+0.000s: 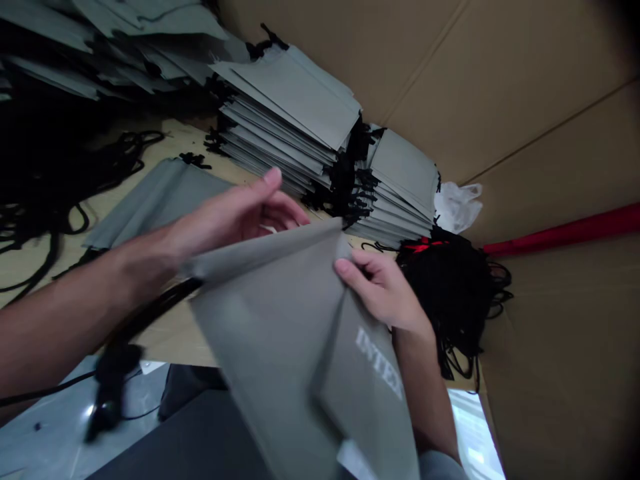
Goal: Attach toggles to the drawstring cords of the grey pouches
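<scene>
A grey fabric drawstring bag [270, 347] fills the lower middle of the view, with white printed lettering [380, 360] on a folded-over part. My left hand [235, 220] holds its left corner, and my right hand [380, 290] pinches its upper edge. A black cord [155, 313] runs from the bag's left side and ends in a dark, blurred bunch [113, 380] below my left forearm. Another flat grey bag [155, 203] lies on the wooden table [170, 140] just beyond my left hand.
Stacks of grey bags [290, 107] with black cord ends stand beyond my hands, and more [125, 40] lie at the far left. A black cord heap [453, 293] has a red tie [423, 245]. Cardboard sheets [540, 113], a red tube [565, 230] and white plastic [457, 207] lie right.
</scene>
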Demonstrator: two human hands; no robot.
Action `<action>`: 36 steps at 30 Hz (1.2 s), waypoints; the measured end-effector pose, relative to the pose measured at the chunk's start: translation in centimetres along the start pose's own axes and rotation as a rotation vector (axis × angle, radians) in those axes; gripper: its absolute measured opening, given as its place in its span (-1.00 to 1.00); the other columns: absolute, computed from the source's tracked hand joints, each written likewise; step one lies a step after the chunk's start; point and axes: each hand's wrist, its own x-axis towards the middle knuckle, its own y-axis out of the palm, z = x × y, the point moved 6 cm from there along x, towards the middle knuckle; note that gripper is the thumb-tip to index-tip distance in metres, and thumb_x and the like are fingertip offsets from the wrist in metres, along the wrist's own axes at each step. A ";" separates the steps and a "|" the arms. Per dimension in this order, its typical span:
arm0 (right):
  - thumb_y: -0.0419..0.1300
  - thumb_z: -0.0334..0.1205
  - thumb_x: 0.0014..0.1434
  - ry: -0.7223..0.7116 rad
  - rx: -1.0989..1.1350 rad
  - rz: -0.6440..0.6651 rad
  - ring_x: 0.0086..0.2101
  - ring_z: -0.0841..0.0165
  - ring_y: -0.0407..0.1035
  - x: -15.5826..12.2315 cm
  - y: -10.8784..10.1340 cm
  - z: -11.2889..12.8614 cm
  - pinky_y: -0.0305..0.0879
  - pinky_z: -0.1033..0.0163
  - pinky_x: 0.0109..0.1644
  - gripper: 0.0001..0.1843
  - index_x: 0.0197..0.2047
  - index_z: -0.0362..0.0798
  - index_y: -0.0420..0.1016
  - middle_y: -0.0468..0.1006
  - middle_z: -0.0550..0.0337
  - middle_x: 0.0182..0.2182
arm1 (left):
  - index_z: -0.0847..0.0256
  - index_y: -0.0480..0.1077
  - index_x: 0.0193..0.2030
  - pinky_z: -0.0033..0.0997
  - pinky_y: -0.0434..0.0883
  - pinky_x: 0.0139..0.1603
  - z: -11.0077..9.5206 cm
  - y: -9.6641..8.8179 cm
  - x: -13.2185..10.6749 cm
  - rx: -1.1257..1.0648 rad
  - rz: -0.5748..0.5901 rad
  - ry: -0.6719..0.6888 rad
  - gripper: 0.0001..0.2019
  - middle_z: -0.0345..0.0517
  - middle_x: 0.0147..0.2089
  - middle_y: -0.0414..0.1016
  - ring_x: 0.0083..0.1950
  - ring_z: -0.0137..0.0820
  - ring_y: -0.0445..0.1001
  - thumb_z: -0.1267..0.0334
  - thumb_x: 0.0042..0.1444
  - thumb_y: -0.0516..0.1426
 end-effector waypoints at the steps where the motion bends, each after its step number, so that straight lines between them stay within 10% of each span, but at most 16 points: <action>1: 0.21 0.13 0.50 -0.012 -0.057 0.057 -0.44 0.42 0.24 0.3 1.0 0.0 0.18 0.29 -0.37 -0.50 -0.40 -0.03 0.46 0.39 0.32 -0.48 | 0.17 0.62 -0.05 -0.34 0.57 -0.23 1.2 0.9 0.1 -0.101 0.081 -0.073 -0.36 0.01 -0.13 0.71 -0.15 -0.28 0.66 -0.24 0.53 -0.14; 4: 0.24 0.06 0.50 -0.088 -0.216 0.171 -0.50 0.46 0.06 0.8 3.8 -0.1 0.03 0.28 -0.38 -0.47 -0.46 -0.01 0.28 0.18 0.41 -0.56 | 0.14 0.59 0.10 -0.45 0.49 -0.27 4.0 2.5 0.6 -0.006 0.160 -0.096 -0.61 -0.10 -0.15 0.69 -0.17 -0.33 0.62 -0.04 0.26 0.34; 7: 0.23 0.01 0.51 -0.132 -0.333 0.161 -0.50 0.46 0.12 1.1 4.7 -0.4 0.05 0.27 -0.34 -0.54 -0.41 -0.01 0.34 0.28 0.40 -0.55 | 0.19 0.58 -0.04 -0.47 0.48 -0.18 4.9 3.6 0.8 0.028 0.213 0.007 -0.76 -0.12 -0.17 0.70 -0.16 -0.37 0.62 0.08 0.32 0.26; 16: 0.08 -0.22 0.53 -0.308 -0.653 -0.252 -0.18 0.20 0.49 1.5 -0.9 -0.7 0.36 0.09 -0.04 -0.76 -0.06 -0.04 0.57 0.64 0.03 -0.20 | 0.19 0.59 -0.05 -0.48 0.27 -0.40 5.0 3.7 0.6 0.214 0.075 0.071 -0.74 -0.18 -0.32 0.61 -0.35 -0.42 0.49 0.06 0.38 0.21; 22: 0.15 -0.28 0.49 -0.445 -0.523 -0.307 -0.02 0.14 0.52 1.5 0.8 -0.6 0.50 -0.01 0.10 -0.78 0.14 0.02 0.51 0.64 -0.02 -0.03 | 0.23 0.52 -0.12 -0.41 0.56 -0.01 4.5 3.4 0.7 -0.103 -0.015 0.074 -0.84 -0.11 -0.19 0.69 -0.12 -0.38 0.66 0.19 0.31 0.31; 36: 0.17 -0.44 0.36 -0.272 -0.243 -0.237 -0.10 0.26 0.61 1.0 2.4 -0.4 0.56 0.09 0.04 -0.69 0.10 0.03 0.56 0.70 0.13 -0.09 | 0.25 0.60 -0.06 -0.42 0.55 -0.07 4.9 3.6 0.5 -0.065 -0.030 0.066 -0.78 -0.08 -0.14 0.71 -0.12 -0.37 0.64 0.16 0.27 0.34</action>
